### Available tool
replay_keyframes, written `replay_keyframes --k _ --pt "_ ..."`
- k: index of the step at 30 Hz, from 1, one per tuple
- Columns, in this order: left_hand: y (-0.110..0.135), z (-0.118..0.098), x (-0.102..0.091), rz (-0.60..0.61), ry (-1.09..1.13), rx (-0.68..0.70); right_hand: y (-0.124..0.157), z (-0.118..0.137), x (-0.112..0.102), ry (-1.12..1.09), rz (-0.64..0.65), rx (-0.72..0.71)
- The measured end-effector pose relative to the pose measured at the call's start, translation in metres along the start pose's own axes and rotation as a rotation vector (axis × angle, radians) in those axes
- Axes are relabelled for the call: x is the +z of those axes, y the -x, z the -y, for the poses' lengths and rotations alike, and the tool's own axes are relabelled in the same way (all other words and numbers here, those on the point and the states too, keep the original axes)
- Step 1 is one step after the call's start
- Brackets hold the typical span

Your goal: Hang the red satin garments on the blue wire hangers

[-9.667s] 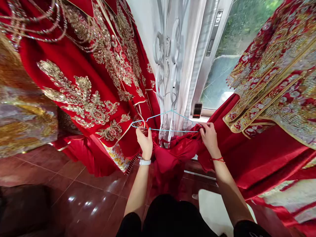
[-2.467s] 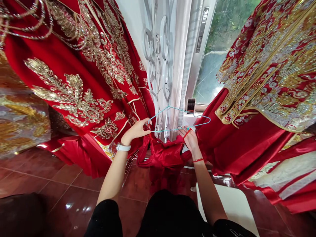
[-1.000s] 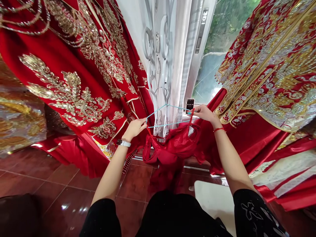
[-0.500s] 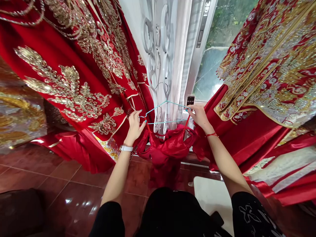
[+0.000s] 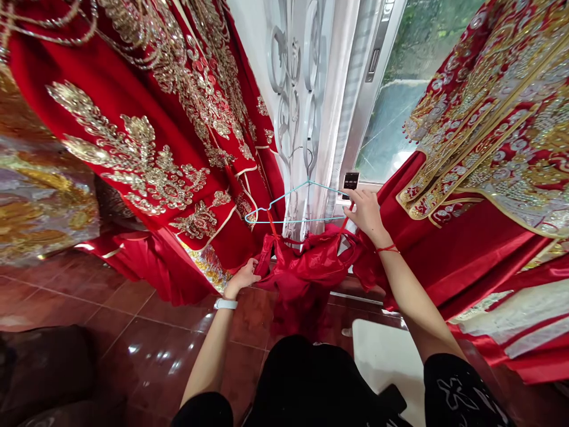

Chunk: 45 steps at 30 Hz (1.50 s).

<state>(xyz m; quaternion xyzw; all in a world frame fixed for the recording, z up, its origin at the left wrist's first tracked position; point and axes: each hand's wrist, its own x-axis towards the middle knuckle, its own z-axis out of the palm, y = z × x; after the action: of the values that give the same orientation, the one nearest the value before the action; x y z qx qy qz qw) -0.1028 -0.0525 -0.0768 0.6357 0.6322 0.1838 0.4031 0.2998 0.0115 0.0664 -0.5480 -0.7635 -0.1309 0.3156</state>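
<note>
The left hand [image 5: 240,277] just dropped off the aqua wire hanger [image 5: 293,220] and sits loosely curled at the edge of the red satin garment [image 5: 306,261], lower middle; can't tell if it's gripping. Hanger's hooked on the white window grille [image 5: 291,77], with the right hand [image 5: 367,212] pinching a red strap [image 5: 349,216] at its right end.

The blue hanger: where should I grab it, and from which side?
Pinch the thin neck just under the hook of the hanger, coming from the front. The hook seems to curl over the white grille, so from there it could lift up and off. The bottom bar is worse, because the red cloth bunches right below it.
</note>
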Motion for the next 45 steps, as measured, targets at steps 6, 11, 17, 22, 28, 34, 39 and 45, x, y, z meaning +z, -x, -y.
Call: replay_keyframes --k 6,11,17,22,28,34,39,45 --pt "0.002 -0.008 -0.023 -0.143 -0.144 -0.058 0.004 0.003 0.002 0.059 -0.019 -0.002" --pt "-0.003 -0.016 -0.04 -0.335 -0.206 -0.022 0.004 0.004 0.003 0.074 0.004 -0.001" --pt "-0.017 -0.043 -0.055 -0.449 0.48 -0.092 0.003 0.001 0.003 0.052 0.014 -0.014" --pt "-0.025 -0.063 -0.069 -0.425 0.885 -0.1 0.005 0.002 0.001 0.016 0.016 -0.019" --pt "-0.016 -0.064 -0.081 -0.289 1.041 -0.117 0.007 0.0 0.002 0.006 0.025 -0.013" --pt "-0.008 -0.069 -0.089 -0.417 1.102 0.106 0.005 -0.002 0.002 0.026 0.049 -0.011" --pt "-0.013 -0.103 -0.103 -0.386 0.98 0.236 0.006 0.0 0.002 0.005 0.048 -0.015" --pt "-0.025 -0.146 -0.105 -0.186 0.778 0.234 0.007 0.003 0.005 -0.022 0.038 -0.02"
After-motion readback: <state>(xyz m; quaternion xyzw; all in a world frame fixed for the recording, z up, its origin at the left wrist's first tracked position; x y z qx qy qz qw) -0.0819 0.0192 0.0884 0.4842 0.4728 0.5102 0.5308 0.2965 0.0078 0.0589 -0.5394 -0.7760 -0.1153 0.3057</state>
